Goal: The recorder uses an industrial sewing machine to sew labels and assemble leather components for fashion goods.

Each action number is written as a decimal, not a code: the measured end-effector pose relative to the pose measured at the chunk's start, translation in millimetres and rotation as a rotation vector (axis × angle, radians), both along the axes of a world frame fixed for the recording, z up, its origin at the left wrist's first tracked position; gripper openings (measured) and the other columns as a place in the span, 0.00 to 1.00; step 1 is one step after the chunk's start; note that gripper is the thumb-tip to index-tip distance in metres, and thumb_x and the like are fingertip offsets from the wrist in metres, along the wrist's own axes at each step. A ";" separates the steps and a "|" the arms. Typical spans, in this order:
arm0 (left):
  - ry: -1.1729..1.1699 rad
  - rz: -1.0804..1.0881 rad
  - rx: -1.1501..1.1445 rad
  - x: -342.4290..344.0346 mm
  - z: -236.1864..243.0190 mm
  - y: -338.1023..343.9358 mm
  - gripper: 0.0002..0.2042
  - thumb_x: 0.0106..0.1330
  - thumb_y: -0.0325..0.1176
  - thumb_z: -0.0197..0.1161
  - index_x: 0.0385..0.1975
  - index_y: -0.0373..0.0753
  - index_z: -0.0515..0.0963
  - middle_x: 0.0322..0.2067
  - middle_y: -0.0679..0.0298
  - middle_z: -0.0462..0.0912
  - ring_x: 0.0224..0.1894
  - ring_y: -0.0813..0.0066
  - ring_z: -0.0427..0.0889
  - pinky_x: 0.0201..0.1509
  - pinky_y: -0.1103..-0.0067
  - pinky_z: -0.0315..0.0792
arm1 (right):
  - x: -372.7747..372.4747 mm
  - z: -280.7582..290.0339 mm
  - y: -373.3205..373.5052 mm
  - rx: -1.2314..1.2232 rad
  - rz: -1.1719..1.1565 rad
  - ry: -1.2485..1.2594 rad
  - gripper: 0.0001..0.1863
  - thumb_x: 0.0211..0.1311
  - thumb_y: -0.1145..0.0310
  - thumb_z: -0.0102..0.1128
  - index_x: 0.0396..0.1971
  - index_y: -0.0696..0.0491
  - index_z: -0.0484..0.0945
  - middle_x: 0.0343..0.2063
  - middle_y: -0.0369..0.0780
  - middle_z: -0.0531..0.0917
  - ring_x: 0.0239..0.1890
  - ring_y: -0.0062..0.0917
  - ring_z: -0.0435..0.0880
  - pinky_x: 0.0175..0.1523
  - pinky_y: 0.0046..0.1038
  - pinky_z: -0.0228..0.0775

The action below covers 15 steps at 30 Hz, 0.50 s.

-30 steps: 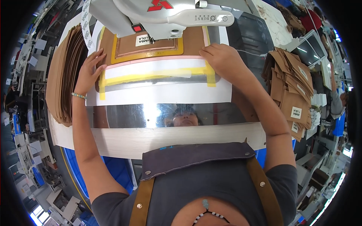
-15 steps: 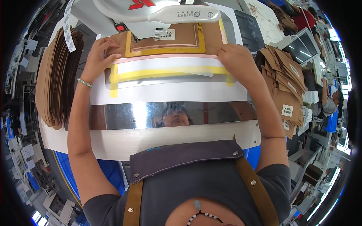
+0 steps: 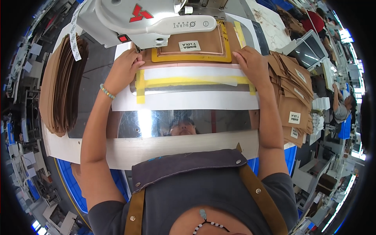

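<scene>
A flat template board with yellow tape (image 3: 188, 81) and pink strips lies under the sewing machine head (image 3: 129, 24). A brown piece (image 3: 147, 54) rests on it inside and around a yellow frame (image 3: 191, 60), with a white label (image 3: 190, 46) within the frame. My left hand (image 3: 124, 69) grips the board's left edge close below the needle area, fingers curled and partly hidden. My right hand (image 3: 253, 68) grips the right edge with bent fingers. White sheet (image 3: 184, 101) shows beneath the taped part.
A tall stack of brown pieces (image 3: 58, 86) stands at left, loose labelled brown pieces (image 3: 288, 102) are piled at right beside a screen (image 3: 309, 51). Blue bins (image 3: 70, 184) sit below the table's pale front edge (image 3: 176, 145). Another person (image 3: 340, 103) sits at far right.
Both hands and the board have shifted rightward relative to the machine head. More of the yellow frame's interior and the whole label now show from under the machine.
</scene>
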<state>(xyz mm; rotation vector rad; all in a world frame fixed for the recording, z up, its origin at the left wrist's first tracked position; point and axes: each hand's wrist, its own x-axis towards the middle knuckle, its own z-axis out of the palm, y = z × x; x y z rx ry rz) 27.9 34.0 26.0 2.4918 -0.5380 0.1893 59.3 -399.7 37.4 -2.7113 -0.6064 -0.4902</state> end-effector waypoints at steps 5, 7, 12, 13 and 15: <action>0.062 0.224 -0.082 -66.7 67.3 43.0 0.07 0.68 0.25 0.66 0.31 0.30 0.76 0.31 0.57 0.77 0.34 0.65 0.77 0.43 0.73 0.72 | 2.5 -2.4 1.2 0.069 0.079 -0.060 0.12 0.72 0.61 0.63 0.38 0.54 0.88 0.35 0.41 0.86 0.38 0.40 0.86 0.41 0.38 0.78; 0.196 0.116 -0.194 -118.6 95.5 67.5 0.07 0.67 0.24 0.67 0.31 0.31 0.76 0.28 0.62 0.75 0.33 0.73 0.74 0.42 0.78 0.69 | 0.0 -1.4 2.4 0.108 0.103 -0.035 0.11 0.72 0.63 0.63 0.38 0.54 0.88 0.36 0.41 0.86 0.39 0.41 0.86 0.42 0.38 0.78; 0.512 0.113 -0.282 -229.8 88.2 100.6 0.08 0.67 0.28 0.71 0.31 0.35 0.77 0.30 0.65 0.76 0.35 0.75 0.74 0.43 0.77 0.70 | -8.0 12.4 21.5 -0.059 0.209 -0.082 0.09 0.72 0.68 0.63 0.40 0.57 0.87 0.35 0.45 0.85 0.38 0.43 0.85 0.43 0.38 0.77; 0.589 0.181 -0.332 -248.7 80.5 102.9 0.11 0.66 0.30 0.72 0.29 0.34 0.75 0.29 0.65 0.76 0.35 0.74 0.74 0.43 0.76 0.69 | -11.4 18.3 27.1 -0.169 0.198 -0.108 0.08 0.72 0.69 0.63 0.41 0.57 0.87 0.35 0.45 0.85 0.37 0.43 0.85 0.43 0.38 0.77; 0.629 0.273 -0.394 -285.8 67.6 108.7 0.11 0.66 0.30 0.72 0.29 0.34 0.76 0.29 0.67 0.76 0.35 0.76 0.73 0.43 0.77 0.69 | -17.8 32.0 44.6 -0.109 0.309 -0.122 0.07 0.70 0.72 0.65 0.42 0.58 0.87 0.35 0.44 0.85 0.37 0.40 0.85 0.43 0.37 0.77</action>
